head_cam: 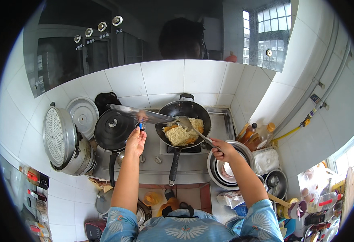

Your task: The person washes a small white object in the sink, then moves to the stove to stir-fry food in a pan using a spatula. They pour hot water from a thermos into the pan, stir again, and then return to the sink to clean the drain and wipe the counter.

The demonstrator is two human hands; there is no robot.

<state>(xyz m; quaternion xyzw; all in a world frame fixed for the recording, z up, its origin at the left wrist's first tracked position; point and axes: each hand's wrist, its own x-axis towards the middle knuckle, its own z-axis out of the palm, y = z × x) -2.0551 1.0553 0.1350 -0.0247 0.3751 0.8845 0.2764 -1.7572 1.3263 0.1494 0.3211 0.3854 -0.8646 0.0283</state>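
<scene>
My left hand (137, 141) grips the knob of a shiny metal pan lid (143, 115), tilted nearly edge-on with its right edge over the wok's left side. In my right hand (223, 150) is the handle of a metal spatula or ladle (192, 127), whose head rests among the food. A black wok (205, 113) sits on the gas stove burner, its wrapped handle (174, 166) towards me. Inside it lie blocks of instant noodles (177, 135) and orange-yellow pieces, perhaps egg. The lid hides part of the wok's left rim.
Left of the wok stands a lidded black pan (113, 130), beside steamer pots (74, 157) and an upright metal lid (83, 116). Nested bowls (246, 151) and sauce bottles (249, 133) stand at the right. The range hood's dark glass (134, 39) overhangs the tiled wall.
</scene>
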